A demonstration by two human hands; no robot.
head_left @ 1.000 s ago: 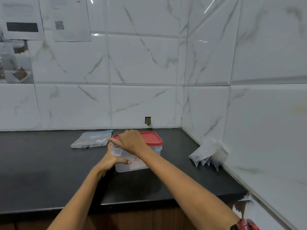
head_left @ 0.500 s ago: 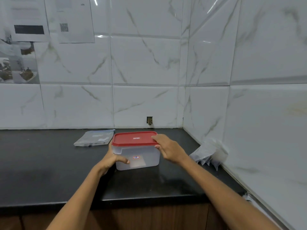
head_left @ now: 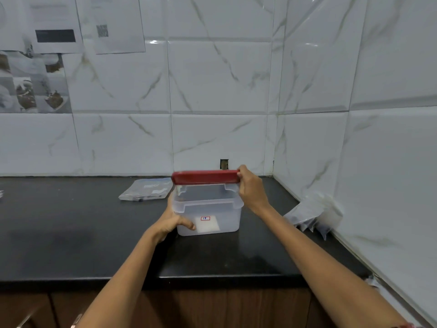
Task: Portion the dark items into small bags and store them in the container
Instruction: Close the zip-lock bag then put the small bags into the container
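A clear plastic container (head_left: 227,216) with a small label stands on the black counter (head_left: 71,233). My left hand (head_left: 173,220) grips its left front corner, thumb across the front wall. My right hand (head_left: 251,188) holds the right end of the red lid (head_left: 204,177), which is lifted off and hovers level just above the container's open rim. The inside looks empty as far as I can see. A flat clear bag (head_left: 147,189) lies behind and to the left of the container. A bunch of small clear bags with dark contents (head_left: 312,215) leans against the right wall.
White marble tiles close off the back and the right side, meeting in a corner behind the container. Papers (head_left: 78,24) hang on the back wall at upper left. The counter's front edge runs above brown cabinet doors (head_left: 212,308).
My right hand went from the lid's left corner to its right end and raised the lid off the container. My left hand stayed on the container.
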